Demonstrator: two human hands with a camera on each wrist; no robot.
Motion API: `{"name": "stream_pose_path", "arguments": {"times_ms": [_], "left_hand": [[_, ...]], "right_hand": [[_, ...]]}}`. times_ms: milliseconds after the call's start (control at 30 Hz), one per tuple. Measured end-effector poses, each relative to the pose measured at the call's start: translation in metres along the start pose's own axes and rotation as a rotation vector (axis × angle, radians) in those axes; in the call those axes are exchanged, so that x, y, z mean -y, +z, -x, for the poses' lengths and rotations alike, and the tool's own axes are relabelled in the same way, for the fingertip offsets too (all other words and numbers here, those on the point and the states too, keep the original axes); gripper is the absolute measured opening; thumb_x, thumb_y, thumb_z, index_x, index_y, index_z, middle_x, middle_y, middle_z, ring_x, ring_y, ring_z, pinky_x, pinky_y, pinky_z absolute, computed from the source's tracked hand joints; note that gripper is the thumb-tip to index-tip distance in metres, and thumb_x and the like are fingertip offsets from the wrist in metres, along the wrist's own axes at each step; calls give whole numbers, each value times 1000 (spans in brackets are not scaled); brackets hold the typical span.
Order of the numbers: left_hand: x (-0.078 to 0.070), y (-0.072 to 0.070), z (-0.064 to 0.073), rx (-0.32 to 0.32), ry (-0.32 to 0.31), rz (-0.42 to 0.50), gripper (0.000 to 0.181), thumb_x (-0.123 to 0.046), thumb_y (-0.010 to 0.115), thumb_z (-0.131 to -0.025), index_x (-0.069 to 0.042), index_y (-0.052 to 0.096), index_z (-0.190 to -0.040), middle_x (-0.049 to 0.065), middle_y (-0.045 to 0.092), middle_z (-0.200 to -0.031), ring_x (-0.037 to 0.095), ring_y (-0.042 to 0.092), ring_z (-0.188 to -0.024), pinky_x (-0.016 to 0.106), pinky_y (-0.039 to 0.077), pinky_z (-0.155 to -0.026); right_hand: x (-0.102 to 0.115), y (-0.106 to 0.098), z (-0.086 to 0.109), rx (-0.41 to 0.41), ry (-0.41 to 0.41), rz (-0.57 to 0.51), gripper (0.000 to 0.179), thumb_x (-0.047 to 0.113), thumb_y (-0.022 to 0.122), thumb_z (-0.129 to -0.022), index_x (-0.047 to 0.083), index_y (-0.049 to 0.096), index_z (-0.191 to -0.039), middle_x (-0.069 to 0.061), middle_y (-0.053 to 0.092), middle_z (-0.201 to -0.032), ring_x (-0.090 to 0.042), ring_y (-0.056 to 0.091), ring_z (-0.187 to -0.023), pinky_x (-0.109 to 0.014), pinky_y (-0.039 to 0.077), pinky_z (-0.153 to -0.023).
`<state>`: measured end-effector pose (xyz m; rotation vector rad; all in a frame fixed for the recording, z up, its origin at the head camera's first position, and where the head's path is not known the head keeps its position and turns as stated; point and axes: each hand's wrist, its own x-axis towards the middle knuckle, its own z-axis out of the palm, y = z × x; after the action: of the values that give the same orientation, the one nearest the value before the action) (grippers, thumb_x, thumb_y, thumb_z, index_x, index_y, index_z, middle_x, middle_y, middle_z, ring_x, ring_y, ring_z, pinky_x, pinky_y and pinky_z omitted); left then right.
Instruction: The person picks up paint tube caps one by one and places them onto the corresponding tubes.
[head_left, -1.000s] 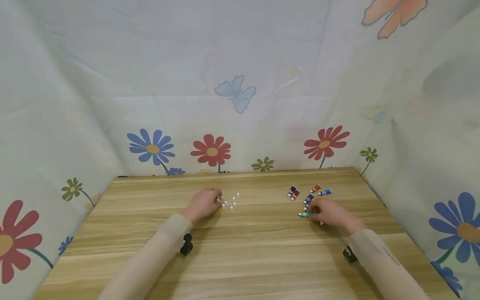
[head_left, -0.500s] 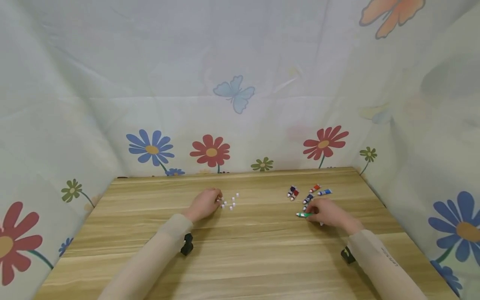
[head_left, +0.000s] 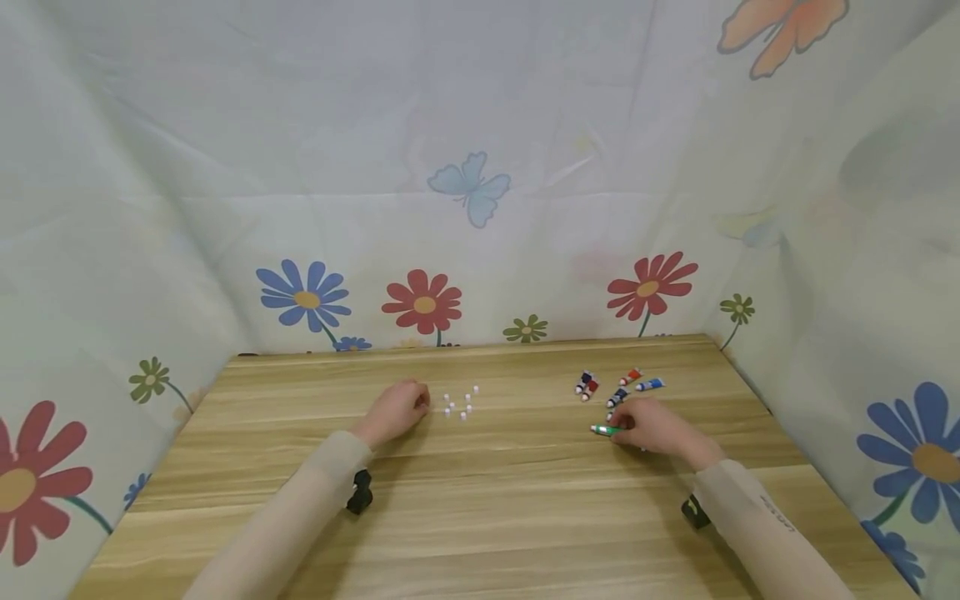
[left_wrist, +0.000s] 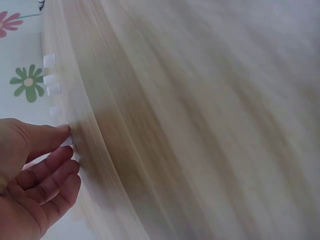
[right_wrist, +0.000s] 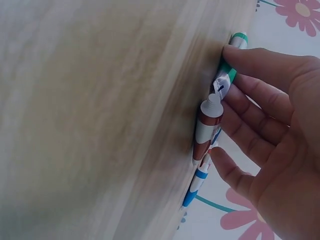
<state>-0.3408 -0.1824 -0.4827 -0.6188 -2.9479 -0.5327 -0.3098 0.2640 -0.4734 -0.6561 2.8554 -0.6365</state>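
Observation:
In the head view my left hand [head_left: 392, 411] is just left of a loose group of small white caps [head_left: 468, 397]. Its thumb and fingertips pinch one small white cap [left_wrist: 68, 143], mostly covered by the fingers in the left wrist view. On the right, my right hand [head_left: 658, 425] pinches a green and white paint tube [head_left: 602, 430] between thumb and fingers, its white end pointing left. The right wrist view has a brown and white paint tube [right_wrist: 207, 129] close beside the fingers, and a blue one [right_wrist: 195, 187] lower down.
Beyond my right hand lie several more paint tubes: a red-orange one [head_left: 630, 377], a blue one [head_left: 649, 384], a dark red one [head_left: 590, 390] and dark ones [head_left: 617, 397]. The wooden table [head_left: 480, 517] ends at a flower-print curtain [head_left: 480, 275] behind and at both sides.
My left hand has drawn back leftward from the white caps, leaving one that was by its fingertips in plain view. My right hand has shifted slightly left with the green paint tube.

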Motion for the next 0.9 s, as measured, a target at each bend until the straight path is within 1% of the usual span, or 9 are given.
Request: {"name": "stream_pose_path", "arguments": {"times_ms": [100, 233, 333, 400, 500, 633, 767, 833, 900], "left_hand": [[4, -3, 4, 9, -14, 10, 8, -8, 74, -92, -6, 68, -86, 2, 62, -80, 18, 54, -73, 40, 51, -75], [9, -5, 7, 22, -44, 27, 6, -10, 74, -93, -7, 69, -90, 2, 64, -82, 18, 55, -74, 38, 51, -76], [11, -10, 7, 14, -46, 47, 4, -8, 72, -93, -5, 70, -94, 3, 65, -85, 18, 57, -77, 39, 52, -77], [12, -17, 7, 7, -48, 66, 5, -7, 70, -94, -3, 69, -97, 4, 65, -86, 19, 57, -77, 39, 52, -76], [11, -28, 3, -24, -31, 86, 6, -7, 70, -95, -2, 69, -98, 5, 67, -87, 19, 59, -78, 39, 53, -76], [11, -46, 0, -78, 3, 117, 8, -7, 69, -96, 1, 69, -98, 7, 67, -87, 20, 61, -79, 39, 53, -74], [9, -62, 0, -149, 47, 135, 7, -5, 69, -95, 2, 69, -97, 9, 69, -86, 22, 63, -77, 40, 53, -71], [8, -68, 1, -186, 57, 134, 7, -6, 71, -94, 1, 70, -96, 9, 69, -85, 23, 63, -76, 40, 53, -70], [8, -74, 3, -204, 55, 127, 7, -6, 71, -94, 0, 70, -97, 9, 70, -86, 23, 63, -76, 40, 53, -70]], "right_hand": [[0, 2, -1, -7, 5, 7, 8, 14, 79, -88, 12, 73, -93, 7, 62, -81, -11, 53, -72, -30, 48, -66], [1, 3, -2, -20, 9, 2, 8, 14, 79, -87, 12, 73, -92, 6, 62, -79, -12, 53, -71, -30, 47, -65], [2, 1, -1, -23, 18, -38, 8, 13, 77, -88, 10, 72, -93, 4, 61, -80, -12, 54, -69, -29, 48, -61], [3, -2, -1, -33, 28, -74, 9, 13, 75, -89, 8, 71, -96, 3, 61, -80, -12, 54, -68, -28, 49, -58], [4, -9, 0, -78, -4, -93, 9, 10, 74, -90, 6, 70, -96, 2, 61, -80, -13, 54, -68, -28, 48, -58], [6, -21, -2, -154, -60, -69, 7, 8, 74, -89, 5, 70, -94, 2, 60, -80, -14, 52, -71, -28, 45, -62], [9, -34, -2, -183, -45, -57, 6, 10, 72, -91, 6, 70, -95, 1, 58, -80, -16, 50, -72, -31, 44, -63], [12, -38, -2, -192, -32, -59, 7, 12, 72, -91, 6, 70, -96, 0, 58, -81, -17, 50, -73, -33, 44, -64], [15, -42, -2, -201, -31, -62, 10, 14, 72, -92, 6, 70, -97, 0, 60, -82, -18, 51, -74, -34, 45, -65]]}}
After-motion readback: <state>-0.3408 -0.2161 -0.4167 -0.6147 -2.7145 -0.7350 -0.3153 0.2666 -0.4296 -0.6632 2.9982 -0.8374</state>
